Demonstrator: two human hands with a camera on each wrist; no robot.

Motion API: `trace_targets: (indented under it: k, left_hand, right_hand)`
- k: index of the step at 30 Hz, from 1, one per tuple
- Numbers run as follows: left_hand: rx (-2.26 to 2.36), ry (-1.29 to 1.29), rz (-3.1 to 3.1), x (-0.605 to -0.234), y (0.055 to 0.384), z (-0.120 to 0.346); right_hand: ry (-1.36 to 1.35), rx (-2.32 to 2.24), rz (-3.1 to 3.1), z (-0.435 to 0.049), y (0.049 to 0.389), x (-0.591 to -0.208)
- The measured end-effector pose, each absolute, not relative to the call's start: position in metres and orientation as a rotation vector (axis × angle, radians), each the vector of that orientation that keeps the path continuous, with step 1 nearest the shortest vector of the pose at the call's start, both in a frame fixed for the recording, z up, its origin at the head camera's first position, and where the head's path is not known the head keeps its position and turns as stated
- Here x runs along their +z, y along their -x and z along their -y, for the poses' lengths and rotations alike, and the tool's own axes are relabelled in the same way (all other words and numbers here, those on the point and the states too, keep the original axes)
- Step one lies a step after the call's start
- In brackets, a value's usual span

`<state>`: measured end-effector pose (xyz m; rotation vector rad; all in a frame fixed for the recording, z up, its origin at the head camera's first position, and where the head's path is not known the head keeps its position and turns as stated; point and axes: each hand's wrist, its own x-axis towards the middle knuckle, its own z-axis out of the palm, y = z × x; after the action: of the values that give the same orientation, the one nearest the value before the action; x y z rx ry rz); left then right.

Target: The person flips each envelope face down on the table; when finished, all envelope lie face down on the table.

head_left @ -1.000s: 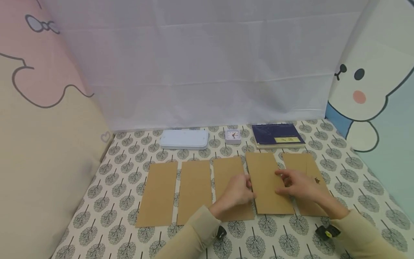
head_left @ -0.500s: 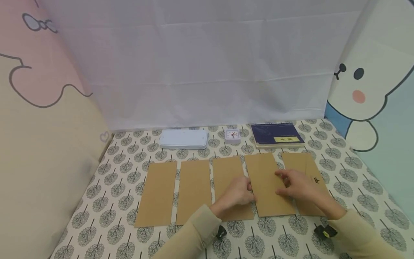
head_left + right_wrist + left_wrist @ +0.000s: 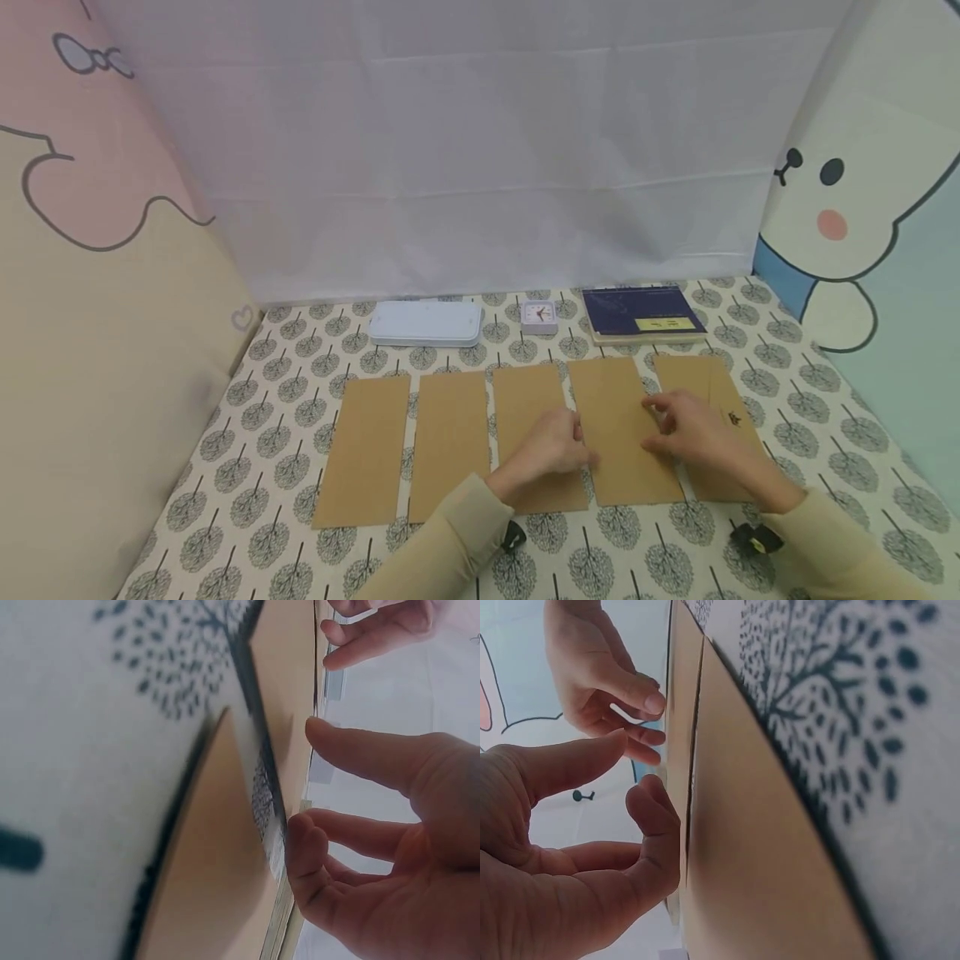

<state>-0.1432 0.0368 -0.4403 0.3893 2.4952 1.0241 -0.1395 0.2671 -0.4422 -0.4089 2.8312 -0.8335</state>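
Note:
Brown kraft notebooks lie side by side in a row across the table. My left hand (image 3: 547, 442) is over the third notebook (image 3: 527, 396), its fingertips at the left edge of the fourth notebook (image 3: 617, 417). At that notebook's right edge is my right hand (image 3: 692, 429), above the fifth notebook (image 3: 693, 375), which bears a small dark print. In the left wrist view, the left thumb (image 3: 577, 761) stands apart from the bent fingers. A gap also shows between the right thumb (image 3: 367, 754) and fingers in the right wrist view.
Behind the row are a pale flat case (image 3: 427, 322), a small square clock (image 3: 539, 317) and a dark blue book (image 3: 630, 310). The first notebook (image 3: 363, 450) and second notebook (image 3: 450, 442) lie to the left. A white cloth (image 3: 487, 167) hangs behind the table.
The fourth notebook has slid slightly toward the front edge and now sits more level with its neighbours. Both hands have stayed beside it, the fingertips shifting only slightly.

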Motion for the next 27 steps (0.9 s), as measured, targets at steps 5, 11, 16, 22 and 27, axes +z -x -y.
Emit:
trace_targets:
  k: [5, 11, 16, 22, 27]
  left_hand:
    - [1.078, -0.431, -2.504, -0.439, 0.144, -0.039]
    - [1.142, -0.618, -2.539, -0.444, 0.146, -0.048]
    - [1.149, -0.637, -2.527, -0.447, 0.147, -0.061]
    - [1.125, -0.653, -2.553, -0.446, 0.152, -0.073]
    - [1.157, -0.64, -2.541, -0.448, 0.157, -0.084]
  right_hand:
    - [0.428, -0.824, -2.881, -0.272, 0.139, -0.439]
    - [0.401, -0.858, -2.904, -0.278, 0.138, -0.437]
    - [0.373, -0.837, -2.919, -0.288, 0.134, -0.438]
    - [0.348, -0.806, -2.936, -0.299, 0.13, -0.436]
    - [0.298, -0.761, -2.976, -0.314, 0.13, -0.437]
